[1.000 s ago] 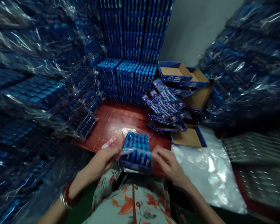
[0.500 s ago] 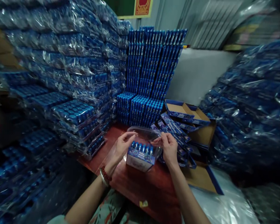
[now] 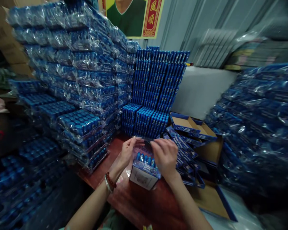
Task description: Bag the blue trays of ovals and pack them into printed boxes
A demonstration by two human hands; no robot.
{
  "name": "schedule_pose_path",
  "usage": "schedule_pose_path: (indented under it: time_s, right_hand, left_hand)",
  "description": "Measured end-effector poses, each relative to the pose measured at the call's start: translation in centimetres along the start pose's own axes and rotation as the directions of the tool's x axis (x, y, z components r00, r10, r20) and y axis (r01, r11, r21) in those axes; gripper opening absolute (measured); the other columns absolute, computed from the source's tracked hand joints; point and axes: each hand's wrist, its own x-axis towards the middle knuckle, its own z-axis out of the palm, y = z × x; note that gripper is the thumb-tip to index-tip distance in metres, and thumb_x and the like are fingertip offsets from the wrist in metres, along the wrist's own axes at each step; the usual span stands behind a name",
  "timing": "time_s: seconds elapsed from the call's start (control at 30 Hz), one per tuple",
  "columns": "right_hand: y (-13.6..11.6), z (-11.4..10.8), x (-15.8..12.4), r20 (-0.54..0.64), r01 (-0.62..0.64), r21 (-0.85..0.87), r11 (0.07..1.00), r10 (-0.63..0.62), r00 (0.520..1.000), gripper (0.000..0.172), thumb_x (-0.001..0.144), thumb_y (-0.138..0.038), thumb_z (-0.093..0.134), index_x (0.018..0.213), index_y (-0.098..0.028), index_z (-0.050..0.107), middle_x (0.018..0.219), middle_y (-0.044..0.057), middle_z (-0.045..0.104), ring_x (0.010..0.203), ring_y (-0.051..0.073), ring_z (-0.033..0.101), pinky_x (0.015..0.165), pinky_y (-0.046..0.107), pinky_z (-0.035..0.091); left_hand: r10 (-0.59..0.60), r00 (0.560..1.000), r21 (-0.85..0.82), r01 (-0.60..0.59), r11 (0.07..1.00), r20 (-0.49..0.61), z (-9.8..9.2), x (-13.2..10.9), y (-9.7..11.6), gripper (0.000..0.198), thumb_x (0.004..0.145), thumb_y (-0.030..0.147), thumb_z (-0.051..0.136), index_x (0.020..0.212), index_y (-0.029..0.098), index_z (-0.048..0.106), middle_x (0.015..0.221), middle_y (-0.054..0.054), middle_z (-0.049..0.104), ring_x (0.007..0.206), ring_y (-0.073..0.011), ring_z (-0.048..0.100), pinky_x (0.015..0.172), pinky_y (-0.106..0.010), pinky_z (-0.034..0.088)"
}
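Observation:
A small blue box [image 3: 145,175] with a pale side panel stands on the red-brown table, and several blue-capped tubes [image 3: 146,158] poke out of its top. My left hand [image 3: 125,154], with a red bead bracelet and a silver bangle at the wrist, pinches the clear plastic film [image 3: 141,143] above the box's left side. Over the right side of the box, my right hand [image 3: 165,155] has its fingers bent together at the same film. The film spans between both hands, behind and above the tubes.
Film-wrapped blue packs [image 3: 93,73] rise high at the left; more [image 3: 261,121] stand at the right. Bare tube stacks [image 3: 156,83] stand behind the box. Flat blue cartons [image 3: 182,147] and open trays [image 3: 206,198] lie right of my right hand. The red-brown table [image 3: 124,204] extends towards me.
My right hand has moved left, closer to my left hand, and the film between them is narrower. The camera view has tilted up, showing more of the wall poster.

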Motion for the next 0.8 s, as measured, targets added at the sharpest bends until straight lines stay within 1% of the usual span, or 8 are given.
schedule_pose_path:
  time_s: [0.07,0.17,0.27,0.43,0.57,0.67,0.77,0.8]
  right_hand:
    - [-1.5,1.0,0.5,0.132,0.135,-0.011,0.991,-0.132,0.982,0.022,0.087,-0.015,0.051,0.106,-0.021,0.060,0.100,0.004,0.065,0.103,0.018,0.050,0.102,0.040,0.029]
    - [-2.3,2.6,1.2,0.247,0.179,-0.061,0.982,-0.159,0.956,0.027,0.086,-0.016,0.052,0.113,-0.018,0.058,0.102,0.005,0.064,0.102,0.019,0.048,0.100,0.039,0.028]
    - [-1.9,3.5,2.0,0.294,0.245,-0.084,0.966,-0.211,0.932,0.022,0.086,-0.017,0.053,0.107,-0.016,0.060,0.098,0.006,0.064,0.099,0.020,0.047,0.095,0.037,0.029]
    - [-1.4,3.4,2.8,0.347,0.391,-0.029,0.920,-0.357,0.867,0.013,0.085,-0.011,0.049,0.091,-0.013,0.060,0.086,0.007,0.063,0.095,0.022,0.048,0.090,0.037,0.030]
    - [-2.0,3.8,2.5,0.365,0.269,0.027,0.963,-0.259,0.894,0.014,0.086,-0.013,0.047,0.077,-0.015,0.058,0.071,0.004,0.060,0.077,0.019,0.049,0.072,0.032,0.034]
    - [-1.4,4.3,3.0,0.327,0.125,0.047,0.991,-0.133,0.935,0.018,0.087,-0.013,0.045,0.076,-0.015,0.059,0.069,0.005,0.060,0.074,0.018,0.050,0.067,0.029,0.036]
    - [1.9,3.1,4.8,0.135,-0.138,0.047,0.989,0.130,0.982,0.020,0.087,-0.019,0.045,0.079,-0.014,0.064,0.073,0.008,0.063,0.073,0.019,0.054,0.067,0.030,0.041]
    - [3.4,2.0,5.5,0.006,-0.272,0.071,0.960,0.272,0.962,0.022,0.087,-0.023,0.046,0.081,-0.013,0.065,0.074,0.008,0.064,0.070,0.018,0.055,0.066,0.030,0.042]
  left_hand:
    - [0.025,1.000,0.012,-0.025,1.000,0.002,0.0,0.0,0.0,0.039,0.082,0.046,0.057,0.093,0.011,0.067,0.092,-0.010,0.069,0.078,-0.0177,0.065,0.070,-0.028,0.051]
    - [0.082,0.997,0.051,-0.082,0.995,-0.007,-0.1,0.0,0.1,0.035,0.080,0.045,0.059,0.083,0.011,0.066,0.081,-0.005,0.066,0.071,-0.0125,0.059,0.065,-0.022,0.048]
    - [0.118,0.993,0.126,-0.118,0.985,0.010,-0.6,0.0,0.3,0.034,0.079,0.046,0.060,0.074,0.012,0.063,0.072,-0.001,0.062,0.065,-0.0100,0.053,0.061,-0.020,0.045]
    - [0.152,0.981,0.323,-0.182,0.929,0.116,-1.8,0.3,0.1,0.038,0.083,0.047,0.053,0.070,0.012,0.063,0.068,-0.002,0.060,0.064,-0.0114,0.051,0.062,-0.022,0.044]
    - [0.135,0.958,0.418,-0.233,0.878,0.251,-2.3,0.6,-0.2,0.040,0.086,0.045,0.048,0.073,0.011,0.064,0.069,-0.003,0.061,0.065,-0.0124,0.051,0.063,-0.023,0.044]
    - [0.107,0.945,0.409,-0.234,0.882,0.309,-2.0,0.2,0.5,0.039,0.087,0.045,0.047,0.080,0.012,0.067,0.076,-0.005,0.066,0.075,-0.0160,0.058,0.071,-0.026,0.047]
    - [0.036,0.942,0.369,-0.165,0.914,0.333,-1.8,-0.7,1.5,0.036,0.086,0.043,0.049,0.086,0.013,0.069,0.087,-0.008,0.070,0.085,-0.0191,0.064,0.081,-0.030,0.050]
    - [0.030,0.953,0.341,-0.138,0.930,0.303,-1.9,-1.0,1.7,0.035,0.085,0.043,0.051,0.086,0.013,0.069,0.089,-0.009,0.071,0.087,-0.0199,0.065,0.083,-0.031,0.050]
